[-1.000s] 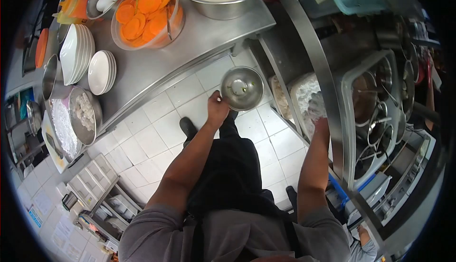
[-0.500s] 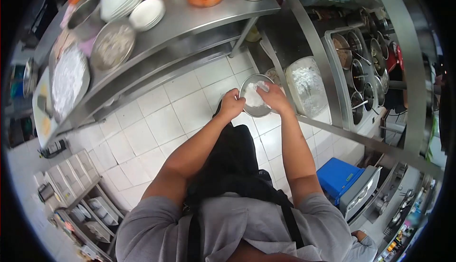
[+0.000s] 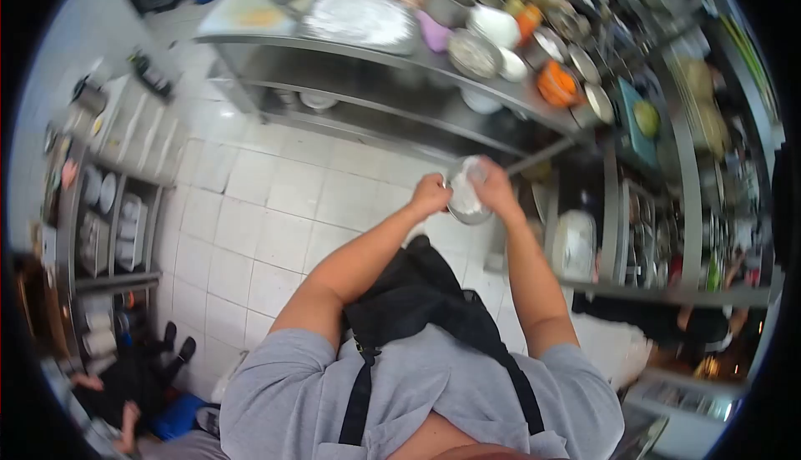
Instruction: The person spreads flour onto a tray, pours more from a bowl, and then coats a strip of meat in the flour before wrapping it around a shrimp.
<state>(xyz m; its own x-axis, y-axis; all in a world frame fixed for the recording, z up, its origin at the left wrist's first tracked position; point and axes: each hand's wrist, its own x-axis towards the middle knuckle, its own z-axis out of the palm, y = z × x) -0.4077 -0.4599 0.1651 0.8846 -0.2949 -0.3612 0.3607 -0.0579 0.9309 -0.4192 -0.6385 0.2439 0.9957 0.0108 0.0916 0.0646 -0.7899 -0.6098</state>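
Observation:
A round metal bowl (image 3: 457, 210) with white powder (image 3: 467, 197) in it is held out in front of my body, above the tiled floor. My left hand (image 3: 431, 194) is closed on the bowl's left rim, thumb toward the inside. My right hand (image 3: 494, 188) is at the bowl's right side, its fingers curled down over the powder. Something pale shows at the right fingertips, too blurred to name. The right fingers hide part of the bowl's far rim.
Ahead stands a steel table (image 3: 334, 50) with a tray of white powder (image 3: 359, 20), a cutting board (image 3: 259, 5) and a bowl of orange pieces (image 3: 557, 85). A powdery white container (image 3: 576, 243) is at right. Co-workers are at lower left (image 3: 125, 393) and right (image 3: 659, 314).
My body and view have turned left, away from the powdery container and the pots on the right. The bowl has come along in my hands, and more of the table's left end shows.

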